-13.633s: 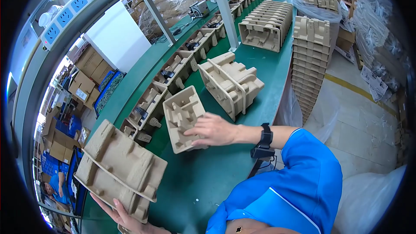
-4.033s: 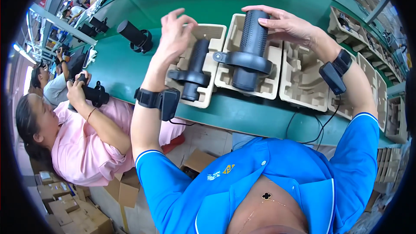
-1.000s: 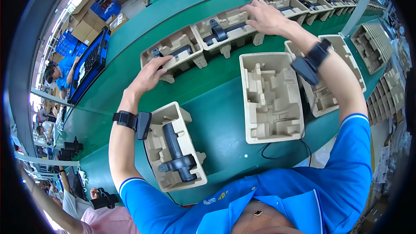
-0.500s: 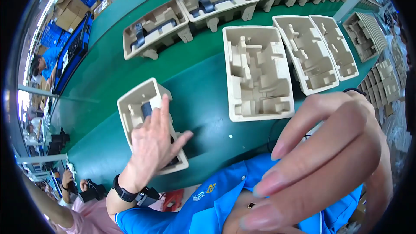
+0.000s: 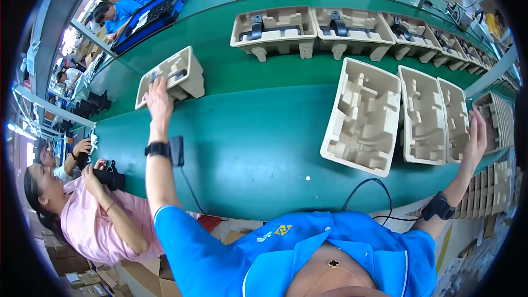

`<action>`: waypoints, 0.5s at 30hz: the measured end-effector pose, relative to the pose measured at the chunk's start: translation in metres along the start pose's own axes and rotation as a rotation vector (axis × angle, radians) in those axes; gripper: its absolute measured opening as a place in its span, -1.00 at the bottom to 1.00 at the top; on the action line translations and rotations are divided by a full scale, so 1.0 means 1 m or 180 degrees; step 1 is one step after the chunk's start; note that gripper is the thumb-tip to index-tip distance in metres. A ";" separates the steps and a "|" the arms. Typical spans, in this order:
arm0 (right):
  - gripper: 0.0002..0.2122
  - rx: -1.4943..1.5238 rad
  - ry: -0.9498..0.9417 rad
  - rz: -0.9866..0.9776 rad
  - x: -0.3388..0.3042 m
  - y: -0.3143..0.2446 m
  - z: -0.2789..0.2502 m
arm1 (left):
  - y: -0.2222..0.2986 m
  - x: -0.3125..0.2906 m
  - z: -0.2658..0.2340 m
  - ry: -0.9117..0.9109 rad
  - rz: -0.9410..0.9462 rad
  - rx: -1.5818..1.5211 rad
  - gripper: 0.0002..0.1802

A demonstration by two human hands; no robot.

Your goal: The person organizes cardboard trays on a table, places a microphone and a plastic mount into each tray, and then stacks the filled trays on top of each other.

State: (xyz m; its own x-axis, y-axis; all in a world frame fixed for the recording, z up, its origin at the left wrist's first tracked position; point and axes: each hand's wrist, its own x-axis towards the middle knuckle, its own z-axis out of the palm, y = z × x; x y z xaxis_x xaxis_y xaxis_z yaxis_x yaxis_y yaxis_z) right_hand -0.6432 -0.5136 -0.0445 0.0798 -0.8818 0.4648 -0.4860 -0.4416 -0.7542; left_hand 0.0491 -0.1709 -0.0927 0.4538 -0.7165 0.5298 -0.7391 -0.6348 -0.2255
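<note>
My left hand (image 5: 158, 100) reaches far left and grips the near side of a beige moulded pulp tray (image 5: 190, 71), fingers over its rim. That tray sits at a slant and has dark parts inside. On the right, my right hand (image 5: 475, 138) is open, fingers stretched out and nothing visible in them. It is beside the rightmost of three bare pulp trays; the nearest is a large tray (image 5: 365, 126), then a middle tray (image 5: 423, 115) and the right tray (image 5: 454, 113). I cannot tell whether my right hand touches that one.
Across the back, a row of trays (image 5: 273, 44) with black parts stands on the green belt. A stack of pulp trays (image 5: 498, 121) is at far right. A black cable (image 5: 366, 182) lies by the table's near edge. A co-worker in pink (image 5: 104, 209) sits at left.
My left hand has moved the tray away to the far left and turned it. My right hand has swung from close in front of me to the trays on the right. The view has shifted.
</note>
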 end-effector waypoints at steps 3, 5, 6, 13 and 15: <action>-0.64 0.0030 -0.0023 0.0352 -0.004 0.037 -0.013 | 0.011 0.035 0.040 0.0227 -0.0249 -0.0182 -0.65; -0.62 0.0033 -0.0129 0.0467 0.001 0.057 -0.013 | 0.032 0.056 0.055 0.0314 -0.0446 -0.0415 -0.69; -0.61 -0.0053 -0.0155 0.0497 0.003 0.060 -0.015 | 0.042 0.068 0.061 0.0337 -0.0435 -0.0431 -0.69; -0.51 -0.2198 -0.0175 0.0646 0.016 0.056 -0.030 | 0.098 0.098 0.061 0.0226 -0.0387 -0.1036 -0.71; -0.47 -0.1844 -0.0540 0.0784 0.016 0.061 -0.029 | 0.096 0.097 0.057 0.0004 -0.0322 -0.1164 -0.68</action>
State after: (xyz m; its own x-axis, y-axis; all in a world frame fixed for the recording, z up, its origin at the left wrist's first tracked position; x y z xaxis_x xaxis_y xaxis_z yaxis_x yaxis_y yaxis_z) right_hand -0.6964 -0.5504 -0.0697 0.0194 -0.9806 0.1949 -0.8943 -0.1042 -0.4352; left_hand 0.0506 -0.3179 -0.1098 0.5330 -0.6551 0.5354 -0.8196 -0.5569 0.1345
